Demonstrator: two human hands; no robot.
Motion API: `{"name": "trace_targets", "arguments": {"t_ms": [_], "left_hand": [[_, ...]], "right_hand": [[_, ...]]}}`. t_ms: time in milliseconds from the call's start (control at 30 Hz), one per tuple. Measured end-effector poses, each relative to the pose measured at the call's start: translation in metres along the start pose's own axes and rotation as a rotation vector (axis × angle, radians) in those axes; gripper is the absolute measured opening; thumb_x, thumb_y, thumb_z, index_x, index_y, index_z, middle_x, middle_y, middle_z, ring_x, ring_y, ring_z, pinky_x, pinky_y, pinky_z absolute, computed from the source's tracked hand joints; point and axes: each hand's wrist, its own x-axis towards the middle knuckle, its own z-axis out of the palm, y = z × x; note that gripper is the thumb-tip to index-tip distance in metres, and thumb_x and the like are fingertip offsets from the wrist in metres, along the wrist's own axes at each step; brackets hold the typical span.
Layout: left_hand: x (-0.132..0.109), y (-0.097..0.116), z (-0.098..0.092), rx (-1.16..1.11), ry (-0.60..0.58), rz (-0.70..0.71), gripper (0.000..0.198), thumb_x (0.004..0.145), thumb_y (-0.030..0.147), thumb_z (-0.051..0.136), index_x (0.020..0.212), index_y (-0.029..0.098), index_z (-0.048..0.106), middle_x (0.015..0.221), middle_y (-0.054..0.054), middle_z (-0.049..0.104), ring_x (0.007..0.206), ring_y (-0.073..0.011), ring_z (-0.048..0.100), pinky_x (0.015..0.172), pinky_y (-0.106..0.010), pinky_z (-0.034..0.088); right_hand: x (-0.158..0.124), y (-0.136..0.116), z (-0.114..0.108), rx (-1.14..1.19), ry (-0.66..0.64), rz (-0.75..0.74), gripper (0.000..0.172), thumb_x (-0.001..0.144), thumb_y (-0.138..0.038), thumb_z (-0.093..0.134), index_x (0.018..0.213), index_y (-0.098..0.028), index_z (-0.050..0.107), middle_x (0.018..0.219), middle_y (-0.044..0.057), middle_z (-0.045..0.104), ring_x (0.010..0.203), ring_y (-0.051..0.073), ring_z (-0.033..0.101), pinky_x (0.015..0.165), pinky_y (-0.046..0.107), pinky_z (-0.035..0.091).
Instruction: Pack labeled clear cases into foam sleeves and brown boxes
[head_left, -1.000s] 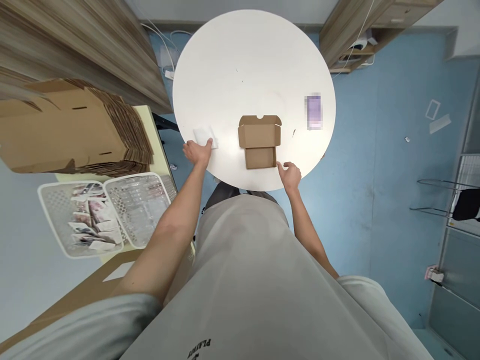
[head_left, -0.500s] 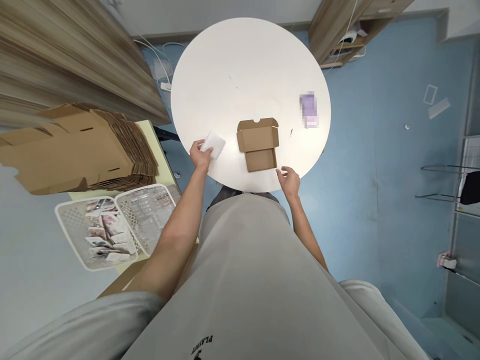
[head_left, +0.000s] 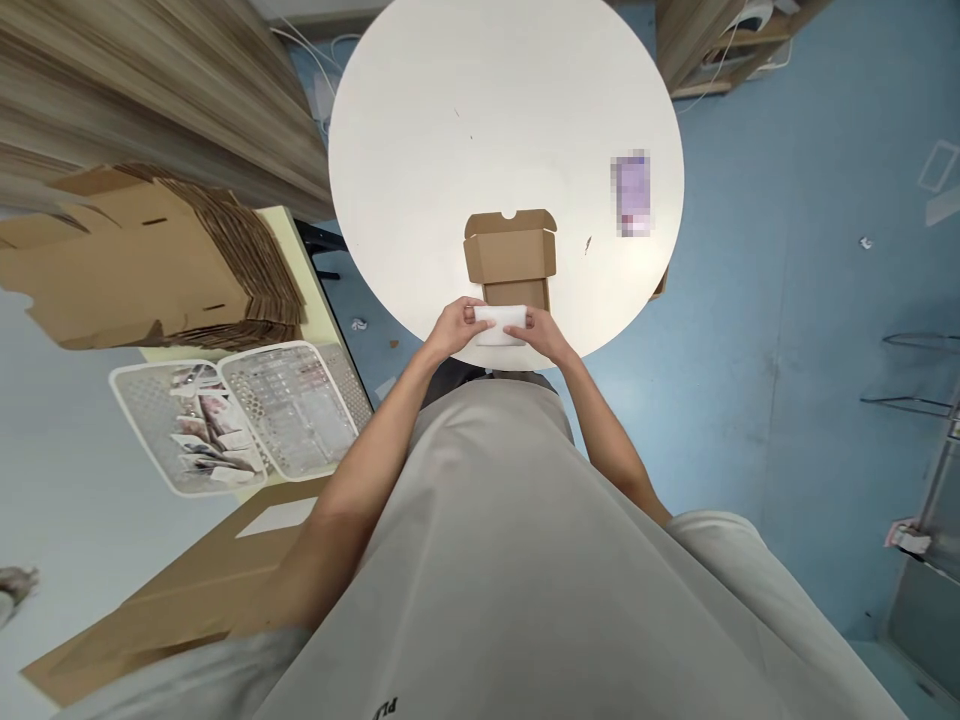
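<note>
White rectangular packet (head_left: pixel 500 330), probably light, soft and best held at both ends, is pinched there by left hand (head_left: pixel 451 330) and right hand (head_left: pixel 547 334) near the open brown cardboard box (head_left: pixel 514 258).

Lighting: bright, diffuse; source out of view. Ref. landmark: round white table (head_left: pixel 510 120). Tabletop: max. brightness approx. at near side, slightly greyer toward far side. White packet (head_left: pixel 500 328), at table's near edge: near-overexp., surface detail min. Open carton (head_left: pixel 516 256), on table just beyond packet: interior base darker than raised lid. Blue floor (head_left: pixel 720 250), R of table: pale sheen close to rim; darker L of table. Optics: wide-angle; wood panels (head_left: pixel 150 90), upper L of table, stretched. Grey sleeve (head_left: pixel 217 675), lower L of table: blurred. Purple item (head_left: pixel 634 188), table's R side: pixelated, detail n/a.
</note>
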Motion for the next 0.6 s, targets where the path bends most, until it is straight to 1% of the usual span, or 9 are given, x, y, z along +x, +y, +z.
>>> {"name": "trace_targets", "arguments": {"t_ms": [100,133,200,267,367,467,600], "left_hand": [[0.017,-0.002,0.028,0.016,0.123,-0.101,0.046,0.074,0.042,0.098,0.106,0.017,0.077,0.099,-0.009,0.084,0.094,-0.0269,0.079,0.089,-0.04,0.064],[0.021,-0.003,0.035,0.041,0.17,-0.124,0.042,0.077,0.042,0.096,0.105,0.016,0.078,0.102,-0.011,0.085,0.096,-0.0284,0.079,0.092,-0.042,0.064],[0.03,-0.005,0.048,0.095,0.238,-0.12,0.033,0.083,0.037,0.092,0.105,0.015,0.081,0.108,-0.013,0.086,0.103,-0.0308,0.081,0.099,-0.044,0.063],[0.038,-0.007,0.055,0.12,0.247,-0.076,0.026,0.087,0.026,0.085,0.11,0.015,0.083,0.116,-0.014,0.087,0.11,-0.0313,0.081,0.104,-0.042,0.062],[0.051,-0.008,0.061,0.164,0.243,-0.063,0.03,0.086,0.013,0.076,0.116,0.015,0.083,0.122,-0.013,0.086,0.114,-0.0303,0.081,0.105,-0.04,0.061],[0.062,-0.009,0.066,0.29,0.3,-0.117,0.025,0.087,0.012,0.074,0.111,0.015,0.082,0.12,-0.015,0.086,0.114,-0.0312,0.08,0.106,-0.042,0.06],[0.067,-0.008,0.078,0.43,0.342,-0.158,0.021,0.09,0.014,0.071,0.108,0.019,0.079,0.114,-0.014,0.084,0.115,-0.0332,0.076,0.107,-0.045,0.057]], "right_hand": [[0.004,0.004,-0.012,-0.08,0.165,0.03,0.04,0.086,-0.048,0.087,0.111,-0.019,0.073,0.111,0.011,0.084,0.103,0.029,0.079,0.097,0.046,0.066],[0.007,0.004,-0.015,-0.153,0.215,0.039,0.033,0.088,-0.044,0.085,0.106,-0.02,0.071,0.107,0.01,0.083,0.1,0.028,0.078,0.095,0.045,0.065],[0.017,0.002,-0.019,-0.341,0.282,0.057,0.024,0.091,-0.039,0.083,0.095,-0.023,0.065,0.098,0.007,0.08,0.093,0.027,0.074,0.091,0.043,0.062],[0.027,-0.002,-0.021,-0.523,0.317,0.078,0.026,0.094,-0.037,0.081,0.086,-0.025,0.059,0.09,0.005,0.074,0.089,0.027,0.07,0.089,0.042,0.059],[0.04,-0.006,-0.02,-0.691,0.324,0.089,0.031,0.1,-0.034,0.075,0.08,-0.027,0.052,0.084,0.004,0.067,0.085,0.026,0.064,0.087,0.04,0.055],[0.048,-0.009,-0.017,-0.774,0.297,0.089,0.03,0.106,-0.029,0.068,0.08,-0.027,0.052,0.084,0.005,0.067,0.084,0.026,0.063,0.086,0.038,0.053],[0.053,-0.009,-0.016,-0.841,0.26,0.129,0.025,0.108,-0.026,0.065,0.084,-0.025,0.059,0.091,0.009,0.072,0.089,0.027,0.065,0.088,0.037,0.052]]}}
